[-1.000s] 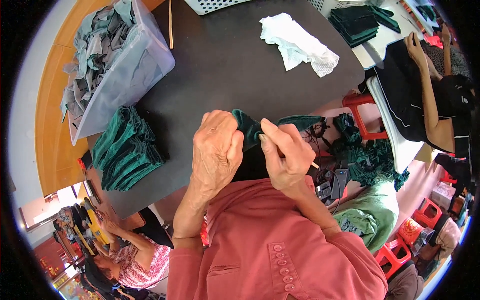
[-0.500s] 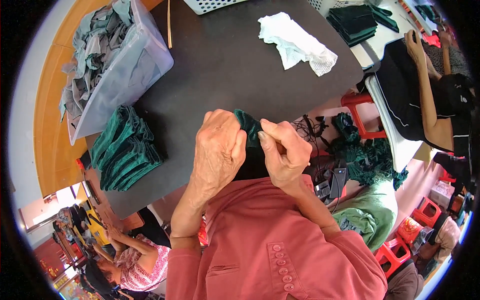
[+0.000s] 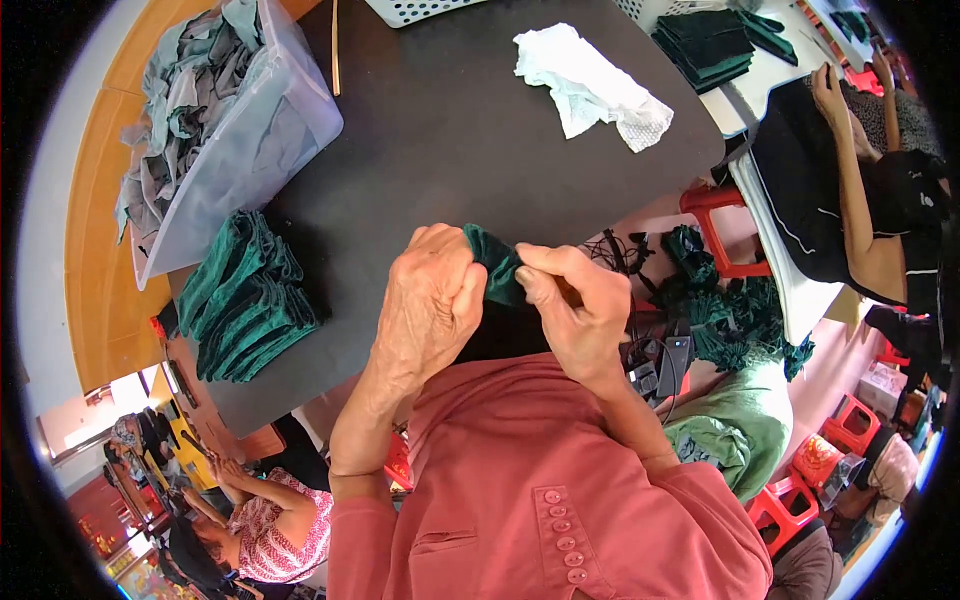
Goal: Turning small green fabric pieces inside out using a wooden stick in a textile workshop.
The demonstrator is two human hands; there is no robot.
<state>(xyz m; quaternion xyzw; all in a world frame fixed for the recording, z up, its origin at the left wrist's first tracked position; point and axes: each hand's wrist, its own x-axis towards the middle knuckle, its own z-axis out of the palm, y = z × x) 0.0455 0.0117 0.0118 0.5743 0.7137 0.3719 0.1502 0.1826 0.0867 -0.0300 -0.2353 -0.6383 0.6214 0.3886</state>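
Note:
A small dark green velvet piece (image 3: pixel 497 265) sits between both of my hands, just above my chest at the near edge of the dark table (image 3: pixel 440 130). My left hand (image 3: pixel 425 305) is curled around its left side. My right hand (image 3: pixel 570 305) pinches its right edge with thumb and fingers. Most of the piece is hidden behind my fingers. A stack of folded green velvet pieces (image 3: pixel 248 298) lies on the table to my left.
A clear plastic bin (image 3: pixel 265 135) of grey cloth stands at the far left. White mesh fabric (image 3: pixel 590 85) lies at the back, dark green folded pieces (image 3: pixel 712 42) beyond. More green pieces (image 3: pixel 735 310) and red stools are at my right, near a seated person (image 3: pixel 860 190). Other people sit lower left.
My right hand held a thin stick-like tool raised a second ago; now it has closed onto the green piece's edge. My left hand stayed in place.

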